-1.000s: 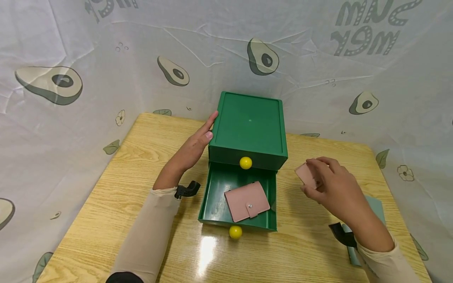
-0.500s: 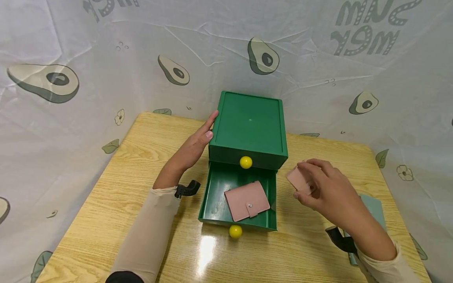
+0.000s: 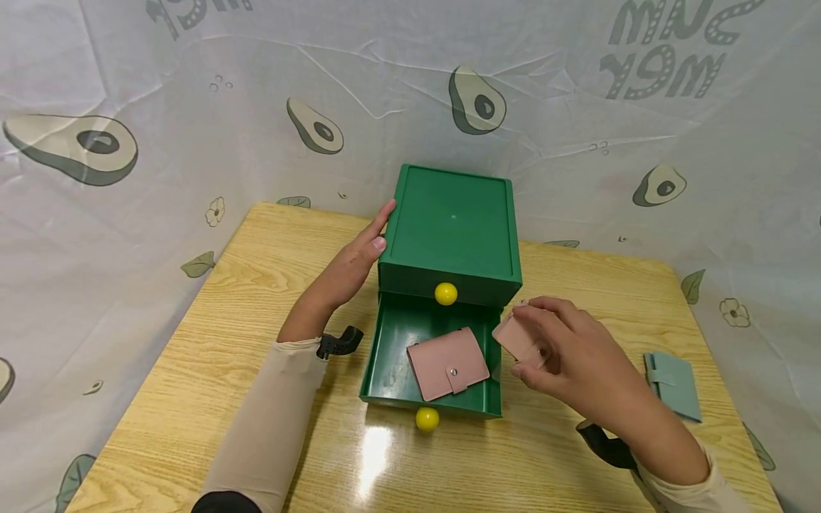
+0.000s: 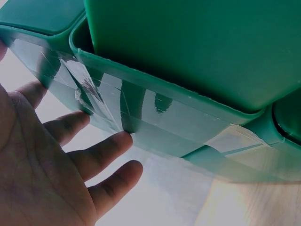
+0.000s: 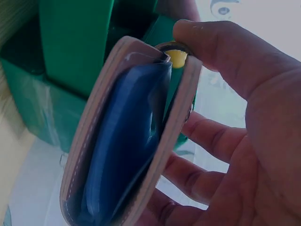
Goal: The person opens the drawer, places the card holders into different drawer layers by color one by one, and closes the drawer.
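Observation:
My left hand (image 3: 346, 274) lies along the left side of a green two-drawer box (image 3: 454, 224), fingers straight and fingertips at its wall. Those fingers are spread by a taped green wall (image 4: 164, 113) in the left wrist view. With thumb and fingers, my right hand (image 3: 593, 360) pinches a pink card holder (image 3: 515, 336) just right of the pulled-out lower drawer (image 3: 387, 374). The right wrist view shows this card holder's cover (image 5: 184, 94) parted, with bluish clear sleeves (image 5: 122, 127) inside. Another pink card holder (image 3: 442, 363), snap strap fastened, lies in the drawer.
A teal card holder (image 3: 676, 386) lies on the wooden table (image 3: 545, 463) at the right. Yellow round knobs (image 3: 445, 293) stick out from the two drawers; the upper one is closed. A white avocado-print cloth (image 3: 398, 85) hangs behind the table.
My right hand has moved left with the pink card holder, up to the drawer's right edge, uncovering the teal card holder. My left hand has stayed at the box.

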`<control>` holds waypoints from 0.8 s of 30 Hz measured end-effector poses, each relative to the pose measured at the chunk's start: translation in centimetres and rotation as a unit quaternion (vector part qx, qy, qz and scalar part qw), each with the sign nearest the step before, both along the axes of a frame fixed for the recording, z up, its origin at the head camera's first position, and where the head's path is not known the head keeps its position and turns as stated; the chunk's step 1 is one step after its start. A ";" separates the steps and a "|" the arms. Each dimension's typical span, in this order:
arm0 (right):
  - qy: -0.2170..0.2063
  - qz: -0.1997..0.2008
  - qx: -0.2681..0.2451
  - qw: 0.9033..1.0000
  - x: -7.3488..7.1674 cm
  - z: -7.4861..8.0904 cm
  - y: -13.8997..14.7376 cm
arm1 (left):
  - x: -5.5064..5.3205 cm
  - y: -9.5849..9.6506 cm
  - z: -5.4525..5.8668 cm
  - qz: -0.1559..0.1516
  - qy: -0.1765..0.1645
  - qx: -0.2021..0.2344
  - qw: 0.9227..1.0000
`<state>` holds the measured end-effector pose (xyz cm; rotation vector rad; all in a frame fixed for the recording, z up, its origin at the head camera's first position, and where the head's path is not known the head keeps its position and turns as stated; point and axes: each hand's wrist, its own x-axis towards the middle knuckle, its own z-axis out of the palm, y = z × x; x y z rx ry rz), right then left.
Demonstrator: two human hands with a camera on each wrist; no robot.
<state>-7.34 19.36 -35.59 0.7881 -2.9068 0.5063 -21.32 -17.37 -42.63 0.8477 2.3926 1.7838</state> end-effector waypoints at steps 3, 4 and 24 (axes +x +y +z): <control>0.000 0.013 0.000 1.000 0.1 -0.2 -0.5 | 0.0 0.0 0.0 0.001 -0.002 0.001 1.000; 0.001 0.017 -0.002 1.000 0.1 -0.2 -0.7 | 0.0 0.0 0.0 0.001 -0.002 0.001 1.000; 0.006 0.077 0.010 0.997 0.1 0.1 -4.5 | -0.1 0.0 -0.1 0.004 -0.001 -0.001 1.000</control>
